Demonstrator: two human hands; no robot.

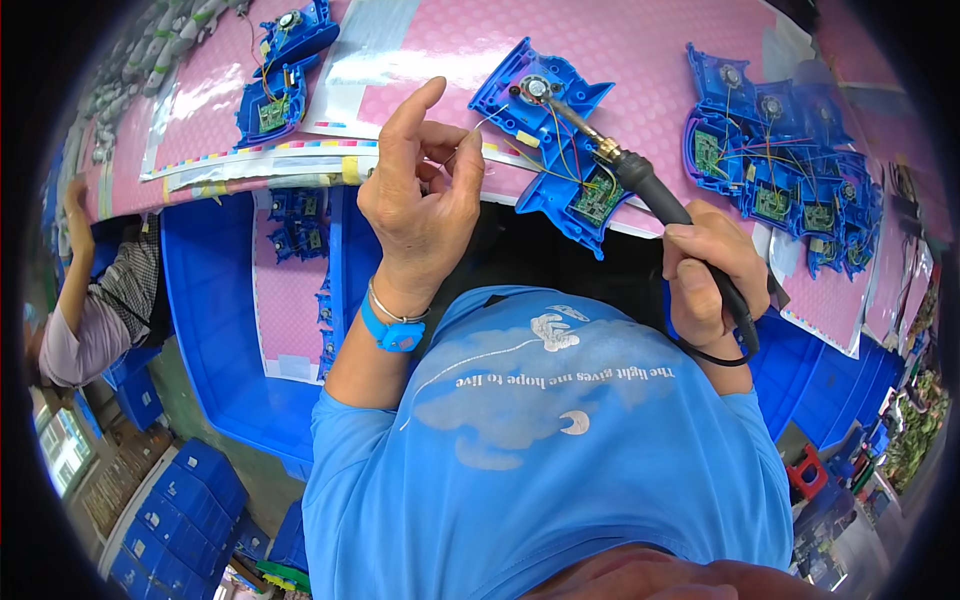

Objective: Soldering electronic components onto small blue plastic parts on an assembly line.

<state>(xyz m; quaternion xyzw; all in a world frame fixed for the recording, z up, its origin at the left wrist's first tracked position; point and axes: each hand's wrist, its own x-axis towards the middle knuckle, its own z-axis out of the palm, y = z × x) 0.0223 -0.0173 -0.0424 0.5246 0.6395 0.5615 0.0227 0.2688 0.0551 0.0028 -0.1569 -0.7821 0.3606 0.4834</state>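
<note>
My right hand is wrapped round the black handle of a soldering iron. Its metal tip reaches the edge of a small round speaker set in an opened blue plastic shell. Thin coloured wires run from there to a green circuit board in the shell's nearer half, which overhangs the table edge. Left of the shell, my left hand is raised, thumb and fingers pinching a thin pale wire whose end is near the speaker. The index finger points up.
More opened blue shells with boards and wires cluster at the right; another pair lies at the left. Blue bins stand below the pink-covered table. Grey parts are piled far left, near another person's arm.
</note>
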